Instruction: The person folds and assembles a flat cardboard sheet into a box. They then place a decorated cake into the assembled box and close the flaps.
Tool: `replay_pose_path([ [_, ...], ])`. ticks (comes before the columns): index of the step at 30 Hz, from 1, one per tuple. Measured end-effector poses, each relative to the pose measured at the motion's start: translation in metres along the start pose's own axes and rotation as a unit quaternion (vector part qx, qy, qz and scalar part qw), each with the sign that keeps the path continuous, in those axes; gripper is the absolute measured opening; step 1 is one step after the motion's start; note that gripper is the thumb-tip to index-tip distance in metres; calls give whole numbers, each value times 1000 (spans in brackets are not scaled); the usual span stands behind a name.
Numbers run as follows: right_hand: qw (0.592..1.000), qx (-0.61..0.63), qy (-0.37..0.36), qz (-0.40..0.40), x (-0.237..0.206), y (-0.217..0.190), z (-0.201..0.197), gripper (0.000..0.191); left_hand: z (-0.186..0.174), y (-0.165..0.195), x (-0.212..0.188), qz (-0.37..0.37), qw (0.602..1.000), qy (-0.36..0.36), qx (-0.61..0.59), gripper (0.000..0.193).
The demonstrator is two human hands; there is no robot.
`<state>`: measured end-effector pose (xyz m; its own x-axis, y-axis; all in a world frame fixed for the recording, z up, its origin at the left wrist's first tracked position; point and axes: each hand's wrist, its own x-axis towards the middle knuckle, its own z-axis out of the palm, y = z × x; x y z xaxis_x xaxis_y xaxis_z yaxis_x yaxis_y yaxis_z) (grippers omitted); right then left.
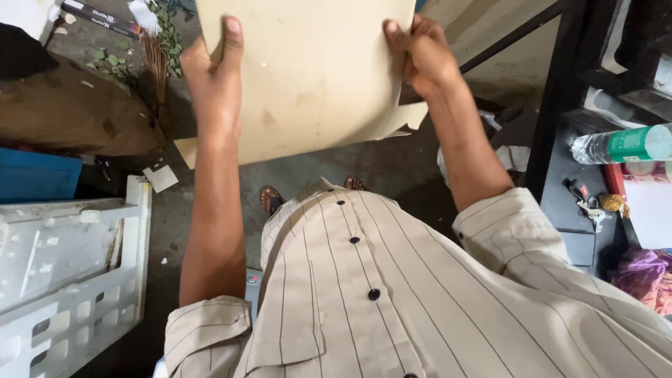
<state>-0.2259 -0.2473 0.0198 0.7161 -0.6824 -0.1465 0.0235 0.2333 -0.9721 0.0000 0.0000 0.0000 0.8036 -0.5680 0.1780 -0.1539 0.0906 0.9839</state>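
Observation:
I hold a large tan cardboard sheet (315, 77) out in front of me over the floor, its top edge beyond the frame. My left hand (213, 80) grips its left edge, thumb on the near face. My right hand (423, 59) grips the right edge, just above a torn, notched corner. Both arms are stretched forward over my striped beige shirt (392, 294). Under the sheet's lower edge my sandalled feet (271, 199) show on the concrete floor.
A white plastic crate (70, 273) sits at the lower left beside a blue box (35, 175) and a brown sack (77, 112). At right, a black table (560, 140) carries a plastic bottle (623, 145) and keys (586, 203). Leaves and paper scraps litter the floor.

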Motion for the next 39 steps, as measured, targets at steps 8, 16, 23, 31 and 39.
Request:
replay_pose_path([
  [8, 999, 1, 9, -33, 2, 23, -9, 18, 9, -7, -11, 82, 989, 62, 105, 61],
  [16, 970, -87, 7, 227, -83, 113, -23, 25, -10, -47, -139, -126, 940, 13, 317, 74],
  [23, 885, -36, -6, 464, -137, 195, -22, 28, -53, -62, -158, -374, 824, -179, 386, 108],
  [31, 951, 63, 211, 218, -57, 159, 77, 22, -167, -96, 3, 42, 858, -207, 469, 110],
  [39, 892, 202, 381, 137, -130, 104, 163, 29, -151, -122, 90, -44, 924, -378, -32, 130],
])
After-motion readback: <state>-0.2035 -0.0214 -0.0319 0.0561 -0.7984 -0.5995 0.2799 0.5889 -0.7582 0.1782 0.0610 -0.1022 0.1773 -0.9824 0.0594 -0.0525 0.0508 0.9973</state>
